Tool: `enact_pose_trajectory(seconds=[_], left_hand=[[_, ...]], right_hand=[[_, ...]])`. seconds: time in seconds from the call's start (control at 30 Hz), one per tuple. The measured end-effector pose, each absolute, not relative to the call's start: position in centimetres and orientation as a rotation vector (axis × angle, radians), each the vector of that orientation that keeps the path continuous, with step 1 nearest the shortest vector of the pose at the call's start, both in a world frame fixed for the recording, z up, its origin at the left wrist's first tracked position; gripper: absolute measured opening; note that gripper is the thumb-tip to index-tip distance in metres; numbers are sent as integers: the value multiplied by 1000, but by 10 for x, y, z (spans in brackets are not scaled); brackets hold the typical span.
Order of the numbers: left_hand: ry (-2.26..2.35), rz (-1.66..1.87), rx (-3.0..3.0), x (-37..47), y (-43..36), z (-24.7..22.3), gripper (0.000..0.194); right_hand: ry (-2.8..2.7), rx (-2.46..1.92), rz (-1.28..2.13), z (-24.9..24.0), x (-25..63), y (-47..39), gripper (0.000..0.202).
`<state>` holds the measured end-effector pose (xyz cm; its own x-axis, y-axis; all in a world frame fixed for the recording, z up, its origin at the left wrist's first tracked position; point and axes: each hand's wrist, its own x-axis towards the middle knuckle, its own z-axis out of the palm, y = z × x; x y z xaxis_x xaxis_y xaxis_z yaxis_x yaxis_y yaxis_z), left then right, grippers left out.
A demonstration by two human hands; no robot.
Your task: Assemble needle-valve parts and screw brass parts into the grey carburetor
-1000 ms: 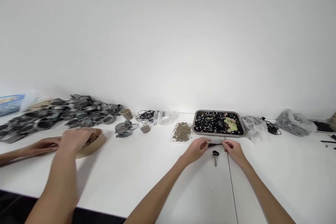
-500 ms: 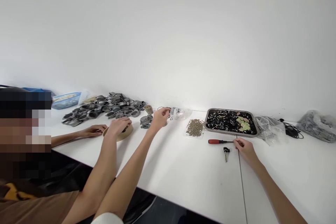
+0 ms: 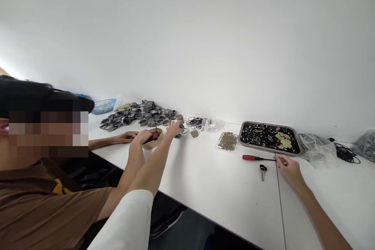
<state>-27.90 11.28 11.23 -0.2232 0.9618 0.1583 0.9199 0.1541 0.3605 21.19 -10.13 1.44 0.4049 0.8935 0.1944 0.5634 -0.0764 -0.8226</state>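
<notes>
My left hand (image 3: 174, 128) reaches far to the left, its white sleeve in the foreground. It sits over a small grey metal part (image 3: 178, 135) at the near end of a heap of grey metal housings (image 3: 137, 112); its grip is too small to make out. My right hand (image 3: 289, 167) rests on the white table (image 3: 222, 195). Its fingertips pinch the end of the shaft of a red-handled screwdriver (image 3: 249, 158) that lies flat. A small key-like tool (image 3: 263, 171) lies just in front of the screwdriver.
A metal tray (image 3: 242, 132) of black rings stands behind the screwdriver, with a pile of small brown pieces (image 3: 228, 141) and loose black O-rings (image 3: 193, 122) to its left. Plastic bags (image 3: 316, 144) lie at the right. A co-worker in a brown shirt has both hands at a round brown container (image 3: 152, 143).
My left hand let go of the screwdriver and swung left to the grey parts. My right hand stays at the shaft end. My view turned left, bringing the co-worker in.
</notes>
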Motion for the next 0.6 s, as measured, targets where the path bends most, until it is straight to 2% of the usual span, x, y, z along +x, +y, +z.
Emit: enact_pose_trajectory(seconds=[0.13,0.23,0.33,0.6], left_hand=[[2310,527,1850,-273,107,105,23],[2314,649,1840,-268,101,101,20],[2310,746,1851,-266,97,98,17],[2296,826,1798,-273,89,102,17]], right_hand=[[-1292,-1739,411,12,211,-100,35],[-1321,-1703,179,13,215,-97,32],[-1294,-1731,14,15,221,-94,37],[-1254,-1814,50,22,223,-96,36]])
